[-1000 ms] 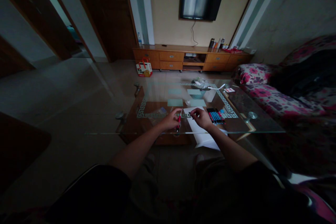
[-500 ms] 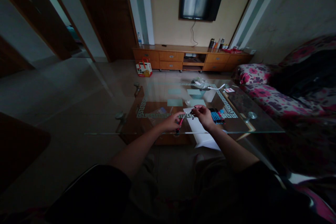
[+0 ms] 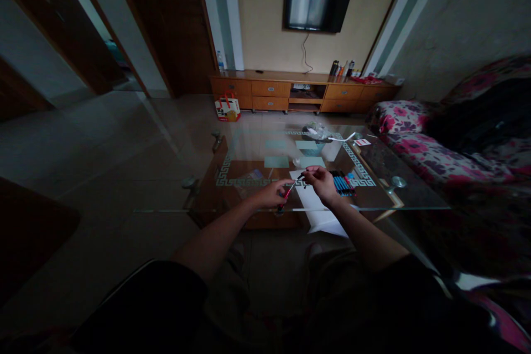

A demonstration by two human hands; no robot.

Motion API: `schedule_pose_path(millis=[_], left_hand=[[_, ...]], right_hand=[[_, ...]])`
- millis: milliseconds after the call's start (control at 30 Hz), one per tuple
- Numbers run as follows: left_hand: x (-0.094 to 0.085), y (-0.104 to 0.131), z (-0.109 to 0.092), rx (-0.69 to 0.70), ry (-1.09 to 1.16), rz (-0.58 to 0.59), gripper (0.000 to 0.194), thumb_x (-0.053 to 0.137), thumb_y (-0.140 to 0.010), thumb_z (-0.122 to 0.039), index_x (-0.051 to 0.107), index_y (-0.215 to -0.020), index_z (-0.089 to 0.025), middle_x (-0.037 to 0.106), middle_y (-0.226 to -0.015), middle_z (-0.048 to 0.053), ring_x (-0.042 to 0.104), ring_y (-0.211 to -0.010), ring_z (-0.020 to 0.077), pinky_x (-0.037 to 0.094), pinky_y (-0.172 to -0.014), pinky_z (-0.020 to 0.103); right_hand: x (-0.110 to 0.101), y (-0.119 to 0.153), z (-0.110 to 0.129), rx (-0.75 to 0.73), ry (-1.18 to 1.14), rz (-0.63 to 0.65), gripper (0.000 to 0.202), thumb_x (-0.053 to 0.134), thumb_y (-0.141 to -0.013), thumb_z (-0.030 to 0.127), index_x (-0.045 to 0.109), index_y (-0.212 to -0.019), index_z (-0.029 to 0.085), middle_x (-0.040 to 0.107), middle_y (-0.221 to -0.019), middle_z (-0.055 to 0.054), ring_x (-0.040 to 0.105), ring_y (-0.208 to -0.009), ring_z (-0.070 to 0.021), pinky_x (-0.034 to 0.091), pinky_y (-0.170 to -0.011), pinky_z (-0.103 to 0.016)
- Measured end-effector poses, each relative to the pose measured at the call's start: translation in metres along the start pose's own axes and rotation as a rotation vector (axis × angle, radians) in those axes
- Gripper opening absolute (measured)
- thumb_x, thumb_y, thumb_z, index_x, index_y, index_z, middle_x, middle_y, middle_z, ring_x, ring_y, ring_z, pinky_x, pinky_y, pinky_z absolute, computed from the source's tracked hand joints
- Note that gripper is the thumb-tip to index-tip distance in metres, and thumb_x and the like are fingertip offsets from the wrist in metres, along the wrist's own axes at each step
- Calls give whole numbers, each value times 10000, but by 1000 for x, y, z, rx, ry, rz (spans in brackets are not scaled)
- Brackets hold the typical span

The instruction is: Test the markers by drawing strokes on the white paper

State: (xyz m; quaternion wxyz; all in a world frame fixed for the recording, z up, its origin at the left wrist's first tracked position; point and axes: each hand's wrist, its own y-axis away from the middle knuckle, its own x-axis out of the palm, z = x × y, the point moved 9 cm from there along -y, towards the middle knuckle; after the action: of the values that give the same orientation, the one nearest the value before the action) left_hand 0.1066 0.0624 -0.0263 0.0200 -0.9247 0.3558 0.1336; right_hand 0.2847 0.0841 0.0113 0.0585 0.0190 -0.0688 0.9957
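Note:
My left hand (image 3: 271, 194) is closed around a slim red-and-black pen (image 3: 286, 194), with its thin pale tip pointing up to the right. My right hand (image 3: 322, 181) pinches a small dark piece (image 3: 301, 176), perhaps a pen cap. The pen's tip meets this piece or comes very close to it; I cannot tell whether it is inside. Both hands are above the near part of the glass table (image 3: 253, 211). Under my right hand lies a white sheet of paper (image 3: 313, 207). Several blue-and-black pens (image 3: 343, 183) lie in a row just right of that hand.
Farther back on the table are a clear plastic bag (image 3: 317, 131), a teal basket (image 3: 311, 149) and a red-and-white card (image 3: 362, 142). A floral sofa (image 3: 440, 149) stands to the right. Against the wall is a wooden TV cabinet (image 3: 269, 88), with a carrier bag (image 3: 227, 109) before it.
The pen's tip and the dark piece have come together between my hands. My right fingers have shifted slightly, and both hands keep hold of their pieces.

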Motion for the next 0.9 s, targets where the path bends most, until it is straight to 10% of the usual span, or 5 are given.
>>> schedule_pose_path(millis=[900], left_hand=[[-9, -10, 7, 72, -126, -112, 262, 630, -745, -147, 659, -1004, -133, 645, -783, 2, 572, -666, 111, 404, -607, 197]], right_hand=[[21, 10, -8, 116, -24, 175, 497, 903, -589, 443, 624, -901, 174, 722, -773, -42, 677, -647, -168, 543, -619, -296]])
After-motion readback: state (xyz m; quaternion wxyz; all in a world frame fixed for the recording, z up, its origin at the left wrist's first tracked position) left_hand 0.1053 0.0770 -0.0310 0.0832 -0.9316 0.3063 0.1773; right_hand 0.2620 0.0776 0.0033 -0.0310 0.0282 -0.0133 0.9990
